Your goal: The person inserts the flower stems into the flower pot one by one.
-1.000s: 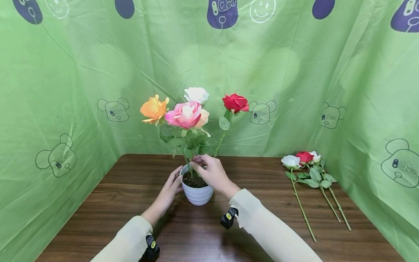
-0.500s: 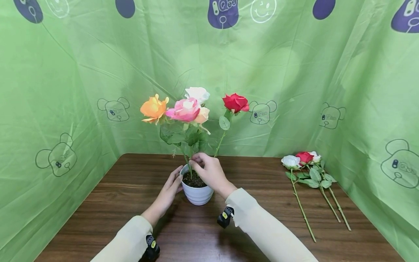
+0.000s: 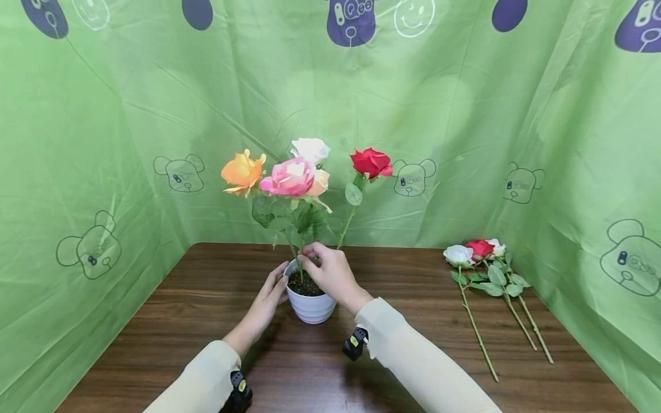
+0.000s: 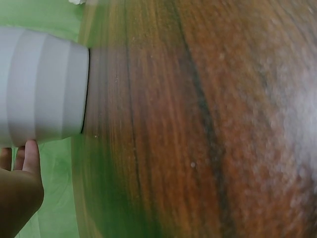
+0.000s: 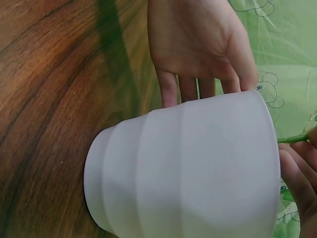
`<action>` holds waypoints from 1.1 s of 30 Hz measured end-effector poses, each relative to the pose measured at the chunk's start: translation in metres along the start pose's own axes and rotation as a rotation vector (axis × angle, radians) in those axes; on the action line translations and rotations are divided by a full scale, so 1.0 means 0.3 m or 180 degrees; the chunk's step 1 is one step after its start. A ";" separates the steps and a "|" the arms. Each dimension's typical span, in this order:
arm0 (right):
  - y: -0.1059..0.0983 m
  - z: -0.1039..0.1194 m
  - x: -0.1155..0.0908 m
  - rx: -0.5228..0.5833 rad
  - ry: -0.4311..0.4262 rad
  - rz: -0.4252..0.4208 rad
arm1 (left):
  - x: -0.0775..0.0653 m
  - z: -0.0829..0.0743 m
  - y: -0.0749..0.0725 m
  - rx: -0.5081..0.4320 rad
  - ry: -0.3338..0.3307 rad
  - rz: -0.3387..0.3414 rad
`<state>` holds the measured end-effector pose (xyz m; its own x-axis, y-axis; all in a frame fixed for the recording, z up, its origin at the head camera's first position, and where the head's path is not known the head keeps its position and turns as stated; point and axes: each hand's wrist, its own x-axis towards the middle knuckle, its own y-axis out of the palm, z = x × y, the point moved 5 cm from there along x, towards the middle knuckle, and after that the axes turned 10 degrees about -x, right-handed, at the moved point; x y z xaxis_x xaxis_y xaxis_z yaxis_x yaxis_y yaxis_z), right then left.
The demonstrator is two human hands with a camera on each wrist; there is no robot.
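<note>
A white ribbed flower pot [image 3: 311,308] with dark soil [image 3: 307,285] stands upright on the table. My left hand [image 3: 265,295] rests against the pot's left side; the right wrist view shows its fingers [image 5: 187,89] straight along the wall, with the thumb near the rim. Over the soil, my right hand [image 3: 333,272] pinches a green rose stem [image 5: 293,139]; it appears to belong to the pink rose [image 3: 290,176]. Around that bloom are an orange rose [image 3: 242,172], a white rose [image 3: 310,150], a peach rose [image 3: 320,182] and a red rose [image 3: 372,162]. Leaves hide parts of the stems.
Two white roses [image 3: 458,254] and a red rose [image 3: 480,248] lie on the right of the brown wooden table [image 3: 206,304], stems toward the front. Green printed cloth [image 3: 232,103] hangs behind and at both sides.
The pink rose has risen and shifted slightly, then settled a little lower and to the left. My right hand has moved slightly left. The left hand and pot have stayed put.
</note>
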<state>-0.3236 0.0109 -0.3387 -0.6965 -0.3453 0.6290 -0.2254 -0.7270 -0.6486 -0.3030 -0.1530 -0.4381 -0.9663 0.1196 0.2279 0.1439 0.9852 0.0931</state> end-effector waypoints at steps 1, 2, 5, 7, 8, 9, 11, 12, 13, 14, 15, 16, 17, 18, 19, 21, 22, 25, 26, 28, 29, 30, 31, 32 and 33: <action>0.003 0.001 -0.001 -0.0048 -0.0019 0.0028 | 0.000 0.000 0.000 -0.0003 -0.0006 -0.0002; 0.006 0.004 -0.001 -0.0082 -0.0043 0.0053 | -0.002 -0.003 0.002 -0.0004 -0.0002 0.0003; 0.012 0.011 -0.004 -0.0159 -0.0115 0.0089 | -0.003 -0.008 0.005 0.0005 0.0010 0.0015; 0.014 0.014 -0.006 -0.0193 -0.0132 0.0085 | -0.004 -0.011 0.006 0.0017 0.0019 0.0019; 0.016 0.014 -0.007 -0.0210 -0.0136 0.0070 | -0.005 -0.012 0.007 0.0027 0.0027 0.0017; 0.017 0.015 -0.007 -0.0226 -0.0137 0.0056 | -0.005 -0.011 0.006 0.0037 0.0030 0.0016; 0.019 0.015 -0.008 -0.0244 -0.0149 0.0015 | -0.005 -0.013 0.007 0.0054 0.0054 0.0016; 0.021 0.015 -0.008 -0.0257 -0.0155 -0.0006 | -0.006 -0.014 0.008 0.0058 0.0060 0.0013; 0.023 0.014 -0.008 -0.0275 -0.0164 -0.0028 | -0.006 -0.014 0.008 0.0067 0.0075 0.0019; 0.024 0.014 -0.008 -0.0300 -0.0174 -0.0050 | -0.006 -0.014 0.008 0.0067 0.0077 0.0017; 0.025 0.014 -0.008 -0.0322 -0.0179 -0.0074 | -0.005 -0.013 0.008 0.0060 0.0074 0.0015; 0.027 0.012 -0.007 -0.0347 -0.0183 -0.0102 | -0.005 -0.011 0.008 0.0051 0.0072 0.0012; 0.028 0.010 -0.007 -0.0380 -0.0179 -0.0129 | -0.004 -0.010 0.008 0.0036 0.0072 0.0014; 0.029 0.008 -0.007 -0.0402 -0.0166 -0.0149 | -0.004 -0.007 0.007 0.0018 0.0063 0.0018; 0.029 0.005 -0.007 -0.0415 -0.0153 -0.0170 | -0.002 -0.005 0.007 0.0009 0.0059 0.0021; 0.030 -0.004 -0.009 -0.0408 -0.0121 -0.0208 | 0.000 -0.002 0.007 -0.0018 0.0050 0.0018; 0.031 -0.008 -0.010 -0.0392 -0.0112 -0.0220 | 0.001 -0.001 0.007 -0.0022 0.0053 0.0015; 0.036 -0.023 -0.016 -0.0322 -0.0106 -0.0274 | 0.002 -0.002 0.008 -0.0015 0.0078 0.0016; 0.038 -0.028 -0.019 -0.0301 -0.0109 -0.0294 | 0.003 -0.003 0.009 -0.0015 0.0087 0.0018; 0.042 -0.040 -0.025 -0.0264 -0.0107 -0.0331 | 0.002 -0.005 0.009 0.0001 0.0101 0.0014; 0.045 -0.046 -0.028 -0.0246 -0.0096 -0.0336 | 0.001 -0.006 0.009 0.0006 0.0107 0.0016; 0.046 -0.051 -0.032 -0.0232 -0.0079 -0.0333 | 0.000 -0.007 0.009 0.0014 0.0110 0.0015; 0.048 -0.055 -0.035 -0.0225 -0.0070 -0.0323 | -0.001 -0.007 0.009 0.0012 0.0109 0.0012; 0.050 -0.058 -0.037 -0.0220 -0.0059 -0.0307 | -0.001 -0.007 0.009 0.0013 0.0107 0.0007; 0.051 -0.061 -0.038 -0.0222 -0.0055 -0.0288 | -0.001 -0.007 0.009 0.0015 0.0112 0.0007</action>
<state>-0.3316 0.0144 -0.3635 -0.6594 -0.2907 0.6933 -0.3342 -0.7127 -0.6167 -0.3019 -0.1508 -0.4358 -0.9579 0.1175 0.2621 0.1450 0.9855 0.0882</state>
